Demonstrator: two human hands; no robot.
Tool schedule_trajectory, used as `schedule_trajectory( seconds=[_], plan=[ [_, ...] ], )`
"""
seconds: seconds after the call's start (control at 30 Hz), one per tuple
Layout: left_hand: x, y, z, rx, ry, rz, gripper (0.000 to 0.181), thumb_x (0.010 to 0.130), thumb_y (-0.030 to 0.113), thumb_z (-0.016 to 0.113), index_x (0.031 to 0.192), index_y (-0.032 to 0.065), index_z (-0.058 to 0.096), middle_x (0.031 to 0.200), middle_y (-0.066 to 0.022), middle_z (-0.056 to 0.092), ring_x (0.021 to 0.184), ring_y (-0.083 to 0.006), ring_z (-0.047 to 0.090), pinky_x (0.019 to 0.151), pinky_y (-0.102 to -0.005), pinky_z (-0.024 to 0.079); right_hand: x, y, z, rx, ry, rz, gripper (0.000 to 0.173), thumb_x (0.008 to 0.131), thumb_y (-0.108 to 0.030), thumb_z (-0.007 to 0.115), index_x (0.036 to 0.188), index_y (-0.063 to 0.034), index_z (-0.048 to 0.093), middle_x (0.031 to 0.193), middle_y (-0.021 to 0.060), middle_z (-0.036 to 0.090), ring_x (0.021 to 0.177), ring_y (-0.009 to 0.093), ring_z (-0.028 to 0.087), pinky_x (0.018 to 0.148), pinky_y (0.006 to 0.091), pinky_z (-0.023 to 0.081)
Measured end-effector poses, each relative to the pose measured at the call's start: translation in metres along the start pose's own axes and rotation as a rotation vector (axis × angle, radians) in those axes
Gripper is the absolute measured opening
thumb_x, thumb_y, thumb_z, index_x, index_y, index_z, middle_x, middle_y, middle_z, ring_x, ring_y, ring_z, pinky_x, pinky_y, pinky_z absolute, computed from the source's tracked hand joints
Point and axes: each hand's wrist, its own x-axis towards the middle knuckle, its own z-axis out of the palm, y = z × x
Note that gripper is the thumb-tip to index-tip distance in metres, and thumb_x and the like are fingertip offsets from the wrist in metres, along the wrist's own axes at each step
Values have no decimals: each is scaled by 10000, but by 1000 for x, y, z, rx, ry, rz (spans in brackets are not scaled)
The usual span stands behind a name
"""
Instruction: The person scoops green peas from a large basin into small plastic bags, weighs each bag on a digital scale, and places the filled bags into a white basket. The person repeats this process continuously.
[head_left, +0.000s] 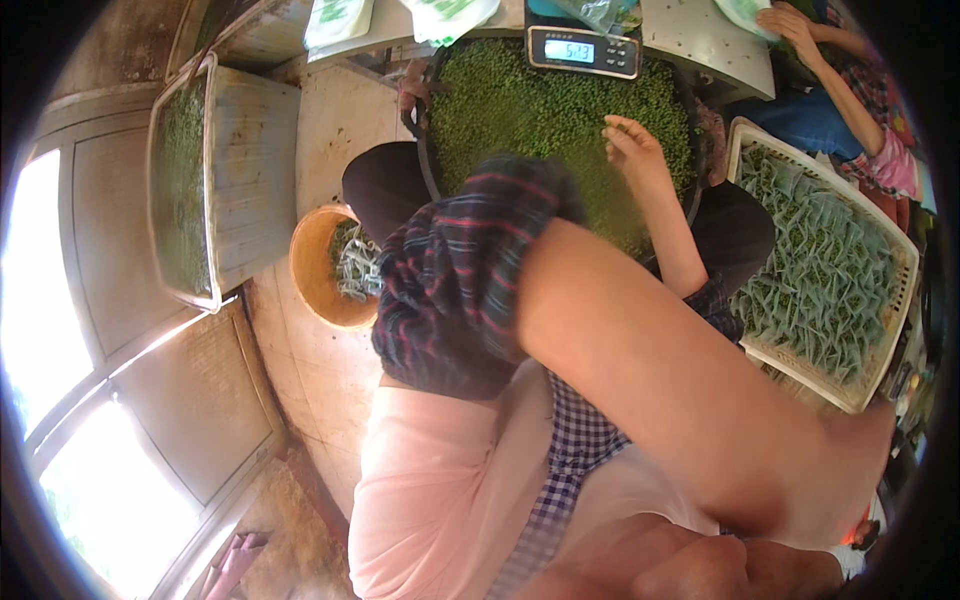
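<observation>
A large dark tub of small green berries, like green peppercorns (510, 97), stands between my knees. Over its right part is my right hand (634, 146), palm turned inward and fingers loosely curled; whether anything tiny is between the fingertips cannot be told. My left forearm, in a plaid oversleeve, crosses my chest to the right. At its end my left hand (862, 439) is blurred beside the crate, its fingers hidden. A digital scale (583, 52) with a lit display sits at the tub's far edge, a clear plastic bag (592, 13) on top.
Filled clear bags stand in rows in a white plastic crate (907, 262) at right. An orange bucket (307, 262) and a large bin (255, 165) of green berries are at left. Flat bags (450, 19) lie on the table (705, 45). Another person's hands (795, 30) hold a bag at upper right.
</observation>
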Motion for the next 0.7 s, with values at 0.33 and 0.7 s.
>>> schedule_trajectory(
  seconds=[0.33, 0.7],
  plan=[
    [-3, 6, 11, -12, 45, -43, 89, 664, 129, 597, 668, 44, 623, 671, -119, 615, 638, -275, 619, 531, -410, 477, 5, 1, -4, -89, -51, 15, 352, 921, -209, 559, 1210, -13, 514, 857, 17, 540, 723, 103, 514, 657, 267, 453],
    [-151, -116, -15, 388, 323, -1048, 218, 822, 125, 593, 1006, 36, 670, 771, -111, 659, 685, -186, 637, 570, -290, 476, -3, -45, -6, -5, -51, -373, 184, 906, -125, 550, 1054, -22, 512, 849, 8, 530, 751, 97, 518, 684, 248, 431]
  ],
)
